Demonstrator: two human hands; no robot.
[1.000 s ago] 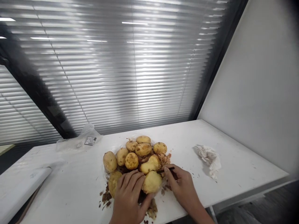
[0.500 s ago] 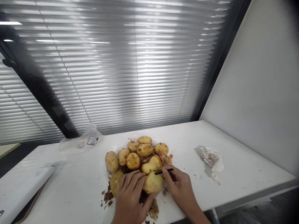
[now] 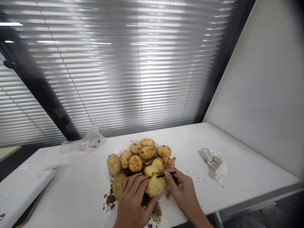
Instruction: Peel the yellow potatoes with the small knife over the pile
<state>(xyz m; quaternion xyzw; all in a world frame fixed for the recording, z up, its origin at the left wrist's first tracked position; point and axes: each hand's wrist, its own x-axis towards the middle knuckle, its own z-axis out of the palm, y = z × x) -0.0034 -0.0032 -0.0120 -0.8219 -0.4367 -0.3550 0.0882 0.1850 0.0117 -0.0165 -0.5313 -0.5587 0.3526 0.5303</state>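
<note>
My left hand (image 3: 133, 199) is curled against the left side of a pale yellow, mostly peeled potato (image 3: 156, 186), its thumb below and fingers along the upper edge. Between the thumb and fingers of my right hand (image 3: 182, 187) is a thin black stick-like tool (image 3: 162, 175); its left end touches the top of that potato. I cannot make out its exact kind. Just behind lies another pale potato (image 3: 155, 167). A brownish potato (image 3: 117, 186) is partly hidden by my left hand. Several unpeeled potatoes (image 3: 136, 163) sit heaped behind.
Brown peel scraps (image 3: 110, 199) lie around the heap on the white table (image 3: 78, 190). A clear plastic bag (image 3: 82, 144) with a label is at the back left, a white device (image 3: 28, 196) at the left edge, and a crumpled tissue (image 3: 215, 163) to the right.
Almost nothing differs. The black tool and my right hand have shifted very slightly on the potato; my left hand stays in place.
</note>
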